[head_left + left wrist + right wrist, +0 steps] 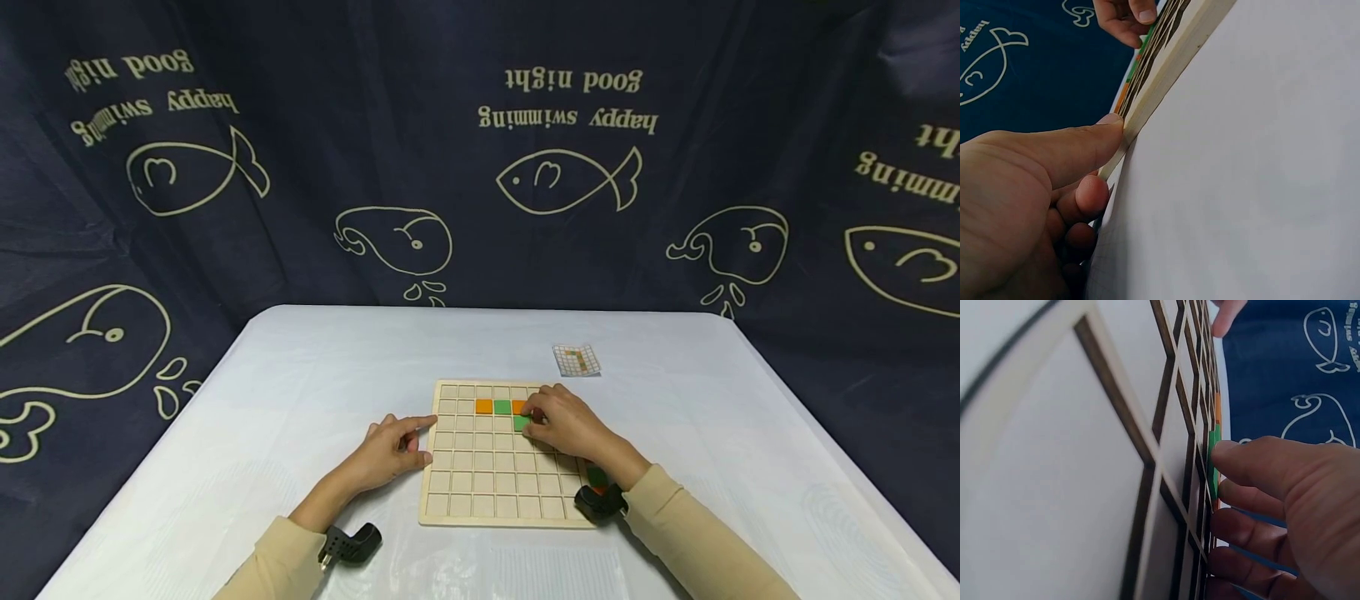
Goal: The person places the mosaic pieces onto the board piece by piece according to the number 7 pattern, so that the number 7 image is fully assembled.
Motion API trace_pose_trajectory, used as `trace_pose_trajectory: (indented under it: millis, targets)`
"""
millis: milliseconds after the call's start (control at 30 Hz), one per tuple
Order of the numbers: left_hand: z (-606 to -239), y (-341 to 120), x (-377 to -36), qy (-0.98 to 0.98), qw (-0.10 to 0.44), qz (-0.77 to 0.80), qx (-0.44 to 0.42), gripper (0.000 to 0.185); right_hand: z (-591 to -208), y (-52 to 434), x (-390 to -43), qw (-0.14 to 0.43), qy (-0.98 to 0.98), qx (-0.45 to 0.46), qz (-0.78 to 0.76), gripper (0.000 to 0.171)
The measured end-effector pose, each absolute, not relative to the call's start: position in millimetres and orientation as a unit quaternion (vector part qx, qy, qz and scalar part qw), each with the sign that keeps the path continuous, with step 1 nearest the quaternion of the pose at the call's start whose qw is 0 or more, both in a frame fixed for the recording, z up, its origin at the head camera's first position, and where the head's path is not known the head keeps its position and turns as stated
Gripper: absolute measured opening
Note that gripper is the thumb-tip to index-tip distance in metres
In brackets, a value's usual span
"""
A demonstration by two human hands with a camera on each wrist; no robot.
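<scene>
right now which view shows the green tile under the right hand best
The right wrist view: the green tile sits edge-on in the wooden grid board, with the right hand's fingertips on it. The head view shows it mostly hidden by that hand. The left wrist view shows only a thin green sliver.

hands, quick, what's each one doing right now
Left hand: open, thumb and fingertip pressed against the left edge of the wooden grid board.
Right hand: open, fingertips resting on a green tile on the board.

Pale matt wooden grid board (495, 467) – smooth white table cover (300, 400), perhaps plastic.
</scene>
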State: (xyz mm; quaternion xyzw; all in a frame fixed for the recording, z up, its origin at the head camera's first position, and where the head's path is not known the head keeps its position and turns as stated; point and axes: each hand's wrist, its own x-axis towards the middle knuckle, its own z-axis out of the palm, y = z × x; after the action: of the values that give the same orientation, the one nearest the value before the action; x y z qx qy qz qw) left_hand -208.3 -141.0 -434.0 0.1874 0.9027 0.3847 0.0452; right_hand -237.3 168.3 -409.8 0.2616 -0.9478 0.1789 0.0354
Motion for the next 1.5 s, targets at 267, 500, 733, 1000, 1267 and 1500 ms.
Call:
trace_pose_trajectory:
  millis: [267,500,733,1000,1267,1500]
  targets:
    - [-433,-140,-207,0.903,0.044,0.383,0.187,0.055,-410,169,-237,0.037,-0.948,0.261,0.181,0.022]
    - [-433,-140,-208,0.903,0.042,0.385,0.186,0.055,-409,170,-237,0.037,-0.946,0.26,0.189,0.021]
    - [-433,-141,-207,0.9,0.042,0.391,0.188,0.055,-408,171,-234,0.041,-0.946,0.257,0.193,0.019]
    - [-432,-140,-206,0.901,0.046,0.39,0.183,0.056,-406,174,-231,0.052,-0.943,0.261,0.201,0.019]
    - [-431,-140,-206,0.901,0.049,0.392,0.18,0.056,-405,181,-227,0.069,-0.941,0.26,0.203,0.02]
    - [-433,-141,-206,0.901,0.049,0.39,0.185,0.057,-407,187,-224,0.068,-0.948,0.236,0.202,0.018]
